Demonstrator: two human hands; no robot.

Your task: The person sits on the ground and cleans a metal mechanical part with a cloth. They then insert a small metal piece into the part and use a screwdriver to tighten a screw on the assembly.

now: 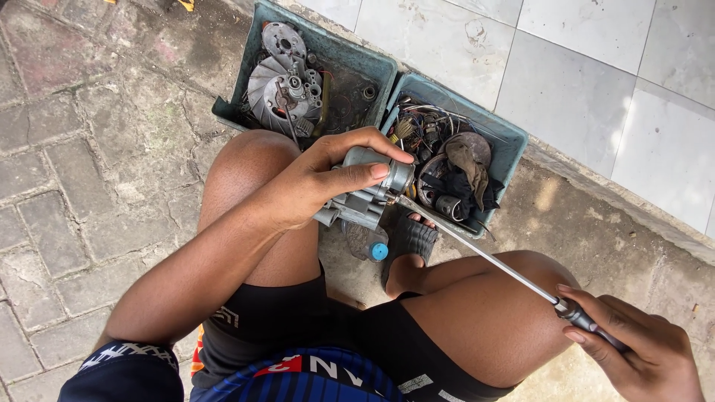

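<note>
My left hand [320, 179] grips a grey metal carburetor-like engine part [369, 195] above my left knee, fingers wrapped over its top. My right hand [640, 346] is shut on the dark handle of a long screwdriver [484, 257]. Its thin steel shaft runs up and to the left across my right thigh. The tip meets the right side of the metal part.
Two teal plastic trays stand ahead on the ground: the left tray [249, 56] holds a finned flywheel and metal parts, the right tray [510, 145] holds wires, a coil and a dirty rag. A small bottle with a blue cap [378, 251] lies by my sandalled foot. White tiles lie to the right.
</note>
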